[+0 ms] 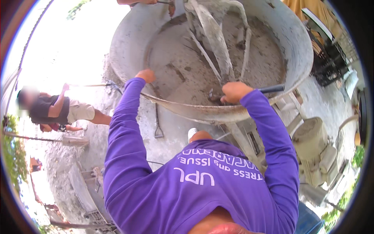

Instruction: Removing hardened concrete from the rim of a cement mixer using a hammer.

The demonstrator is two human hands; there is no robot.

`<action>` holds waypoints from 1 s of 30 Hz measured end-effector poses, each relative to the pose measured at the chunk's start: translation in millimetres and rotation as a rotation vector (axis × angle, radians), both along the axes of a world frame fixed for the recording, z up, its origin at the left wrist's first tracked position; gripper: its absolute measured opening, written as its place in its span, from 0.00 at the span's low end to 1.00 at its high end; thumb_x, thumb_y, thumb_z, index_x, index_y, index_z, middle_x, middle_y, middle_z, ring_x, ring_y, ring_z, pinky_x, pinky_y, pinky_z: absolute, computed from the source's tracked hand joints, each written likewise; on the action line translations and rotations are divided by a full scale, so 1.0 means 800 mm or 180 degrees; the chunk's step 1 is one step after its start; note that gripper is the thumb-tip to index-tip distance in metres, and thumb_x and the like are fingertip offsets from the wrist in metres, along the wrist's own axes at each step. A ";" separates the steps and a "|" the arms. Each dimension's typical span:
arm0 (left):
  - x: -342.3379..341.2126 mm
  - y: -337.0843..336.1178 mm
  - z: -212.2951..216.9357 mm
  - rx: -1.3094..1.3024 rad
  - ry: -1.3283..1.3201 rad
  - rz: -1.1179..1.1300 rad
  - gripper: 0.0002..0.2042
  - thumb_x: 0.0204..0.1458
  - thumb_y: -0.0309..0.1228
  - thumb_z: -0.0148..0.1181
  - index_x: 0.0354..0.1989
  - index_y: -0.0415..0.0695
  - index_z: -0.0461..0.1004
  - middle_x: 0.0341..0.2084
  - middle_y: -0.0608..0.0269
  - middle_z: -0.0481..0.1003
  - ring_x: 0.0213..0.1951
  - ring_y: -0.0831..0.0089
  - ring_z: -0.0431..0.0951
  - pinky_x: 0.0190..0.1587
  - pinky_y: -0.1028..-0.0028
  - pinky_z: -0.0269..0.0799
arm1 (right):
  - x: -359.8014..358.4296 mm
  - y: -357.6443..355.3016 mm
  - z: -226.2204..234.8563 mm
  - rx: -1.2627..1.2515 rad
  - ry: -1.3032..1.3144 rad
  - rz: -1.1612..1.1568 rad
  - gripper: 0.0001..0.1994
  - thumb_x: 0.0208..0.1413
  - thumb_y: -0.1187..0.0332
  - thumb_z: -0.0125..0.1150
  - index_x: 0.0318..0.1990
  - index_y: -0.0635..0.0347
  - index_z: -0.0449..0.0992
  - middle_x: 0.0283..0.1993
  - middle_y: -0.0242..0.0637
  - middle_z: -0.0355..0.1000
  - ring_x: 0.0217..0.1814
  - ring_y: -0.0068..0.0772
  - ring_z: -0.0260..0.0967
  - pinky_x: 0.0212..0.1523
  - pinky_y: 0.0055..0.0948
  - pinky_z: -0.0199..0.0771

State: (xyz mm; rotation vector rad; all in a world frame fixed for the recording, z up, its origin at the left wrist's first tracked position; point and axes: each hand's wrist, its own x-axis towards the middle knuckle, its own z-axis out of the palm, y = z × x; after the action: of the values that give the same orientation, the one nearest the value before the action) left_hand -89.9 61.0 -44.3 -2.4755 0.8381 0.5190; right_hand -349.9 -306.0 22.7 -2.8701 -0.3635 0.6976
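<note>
A big round metal mixing pan [130,43] stands in front of me, its floor coated with grey, crusted mortar [179,78]. Over its near left part is my left hand [146,75], closed; what it grips, if anything, is hidden. My right hand [235,92] is wrapped round a hammer [272,89] above the near rim. The hammer's dark handle sticks out to the right and its head is to the left of my fingers. Just beyond that hand, mortar-caked mixer arms [212,37] slope down into the pan.
A shovel handle [158,132] shows below the rim. On the left a person [58,107] holds a long pole; another person's hand [146,1] is at the far rim. A dusty motor [311,134] sits at right, near black crates [329,60]. Rubble [58,163] lies left.
</note>
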 end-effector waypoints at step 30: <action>-0.058 -0.157 0.118 -0.1906 0.1247 -0.0295 0.17 0.56 0.35 0.43 0.48 0.43 0.73 0.44 0.51 0.76 0.48 0.52 0.73 0.52 0.62 0.67 | -0.008 -0.047 0.068 0.0527 -0.0840 0.0852 0.14 0.51 0.60 0.61 0.26 0.61 0.69 0.23 0.44 0.69 0.27 0.48 0.70 0.28 0.42 0.70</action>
State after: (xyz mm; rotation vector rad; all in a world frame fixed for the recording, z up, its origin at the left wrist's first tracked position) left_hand -136.3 -65.0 50.0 -2.8876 1.4295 0.8353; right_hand -355.9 -343.3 76.8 -2.7829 -0.8125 0.3042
